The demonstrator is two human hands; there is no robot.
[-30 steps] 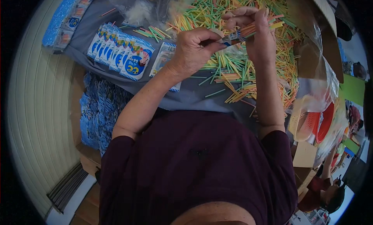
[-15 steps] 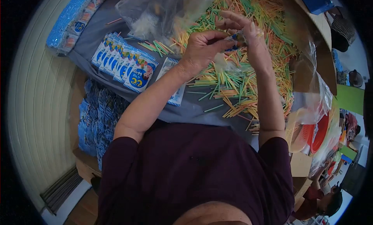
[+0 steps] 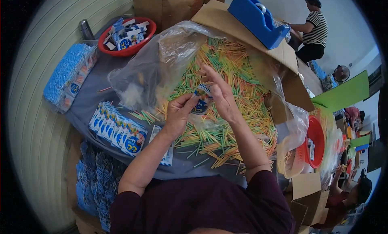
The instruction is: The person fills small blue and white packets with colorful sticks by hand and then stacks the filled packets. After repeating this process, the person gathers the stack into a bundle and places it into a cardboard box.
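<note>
Between finger and thumb, my left hand (image 3: 179,114) holds a small blue printed packet (image 3: 202,102) by its left edge. My right hand (image 3: 223,98) is at the packet's right side with its fingers stretched out and apart, the thumb overlapping the packet's edge. Below both hands spreads a big heap of thin green, yellow and orange sticks (image 3: 238,76) on clear plastic. A fanned row of similar blue and white packets (image 3: 117,129) lies to the left. Partly under my left forearm is another flat packet (image 3: 166,158).
A clear bag of packets (image 3: 68,78) and a red basin (image 3: 149,32) of packets stand at the far left. Cardboard flaps (image 3: 283,56) with a blue tape dispenser (image 3: 258,22) edge the heap. Right are a red basket (image 3: 315,141) and people; blue packets (image 3: 93,181) fill a box lower left.
The view has tilted up, bringing the red basin and whole tape dispenser into sight. The packet's printed face now shows more between my hands; my left hand still holds it.
</note>
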